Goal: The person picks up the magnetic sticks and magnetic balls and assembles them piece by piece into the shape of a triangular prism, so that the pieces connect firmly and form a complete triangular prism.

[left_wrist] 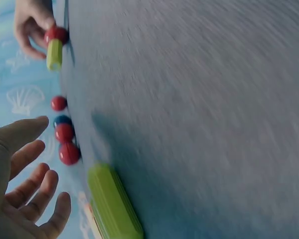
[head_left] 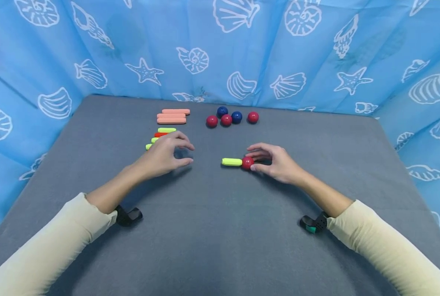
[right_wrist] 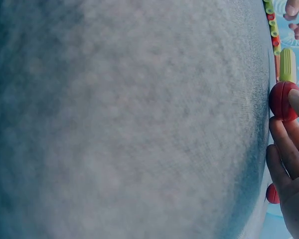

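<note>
With our right hand (head_left: 276,163) we are pinching a red plastic-looking ball (head_left: 247,163), likely light, hard, slick, best held mid-sides, abutting a yellow-green grooved rod (head_left: 231,162), left hand (head_left: 163,155) spread.

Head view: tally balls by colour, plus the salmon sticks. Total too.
Red balls: 4, one of them at the right hand
Blue balls: 2
Salmon sticks: 3
Total: 9

Short sticks (head_left: 167,130): partly hidden behind left hand (head_left: 164,154).
Right hand (right_wrist: 293,184): cut off by right wrist view's edge.
Tabletop (right_wrist: 139,124): blurred there.
</note>
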Demonstrator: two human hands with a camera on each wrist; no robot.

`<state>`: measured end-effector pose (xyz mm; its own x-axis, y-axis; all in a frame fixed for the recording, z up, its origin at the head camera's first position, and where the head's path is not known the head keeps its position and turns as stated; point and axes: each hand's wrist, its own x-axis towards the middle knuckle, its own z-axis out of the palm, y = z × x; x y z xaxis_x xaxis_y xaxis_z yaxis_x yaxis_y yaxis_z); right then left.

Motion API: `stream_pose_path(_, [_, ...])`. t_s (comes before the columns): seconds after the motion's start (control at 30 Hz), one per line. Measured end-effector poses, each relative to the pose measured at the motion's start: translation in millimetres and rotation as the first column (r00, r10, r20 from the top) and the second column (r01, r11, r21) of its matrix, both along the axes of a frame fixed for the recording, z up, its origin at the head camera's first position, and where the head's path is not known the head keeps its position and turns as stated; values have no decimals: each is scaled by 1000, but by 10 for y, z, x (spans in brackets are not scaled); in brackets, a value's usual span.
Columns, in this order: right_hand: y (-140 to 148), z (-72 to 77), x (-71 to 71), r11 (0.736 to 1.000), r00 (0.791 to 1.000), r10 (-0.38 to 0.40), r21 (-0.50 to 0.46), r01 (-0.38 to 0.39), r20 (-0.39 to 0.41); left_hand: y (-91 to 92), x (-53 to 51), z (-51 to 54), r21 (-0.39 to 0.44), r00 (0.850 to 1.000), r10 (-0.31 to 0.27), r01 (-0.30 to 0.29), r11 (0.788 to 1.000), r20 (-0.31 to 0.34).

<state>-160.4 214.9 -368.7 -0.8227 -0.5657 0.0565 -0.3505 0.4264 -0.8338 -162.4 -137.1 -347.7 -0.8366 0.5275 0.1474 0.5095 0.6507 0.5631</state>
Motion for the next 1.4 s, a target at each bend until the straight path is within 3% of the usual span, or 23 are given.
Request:
stream_pose_path(0.17, [10,15,9,1000,1000,-12,18,12,2,-50,-128,-39,18,999,52,-52,998,11])
stream_pose_path(0.47, [-10,29,21,1000,999,-11,16,11,30,211,-528,-59,-35,991,114,-111,993,71])
stream_pose_path(0.8, [-3,19,16,1000,1000,-13,6,13,14,447,-834,-101,-29,976,188,-186,982,114])
stream_pose_path(1.0, [-9,25,16,1000,1000,-12,15,12,20,566,-932,-143,-37,954,259,-256,966,149])
stream_pose_path(1.2, [-11,27,12,1000,1000,-11,11,11,23,655,-985,-175,-68,936,321,-314,947,142])
stream_pose_path(1.3, [-9,24,10,1000,1000,-10,10,10,13,660,-979,-170,-65,939,315,-308,949,138])
stream_pose_path(1.4, [-10,28,10,1000,1000,-11,16,11,8,625,-937,-151,-43,954,266,-263,964,135])
